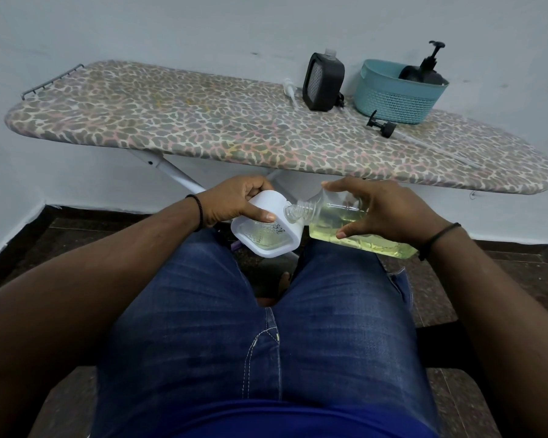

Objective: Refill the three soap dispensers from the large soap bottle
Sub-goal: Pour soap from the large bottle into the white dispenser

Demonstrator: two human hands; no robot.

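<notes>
I see my left hand (231, 200) gripping the white dispenser (268, 227), my right hand (383, 210) clutching the soap bottle (345, 226) tipped, at its three o'clock, mouths touching.

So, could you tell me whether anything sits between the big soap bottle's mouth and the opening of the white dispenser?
Nothing visible does. The soap bottle, tilted in the right hand, has its cap off, and its open mouth meets the white dispenser held in the left hand, with no pump or cap between.
</notes>
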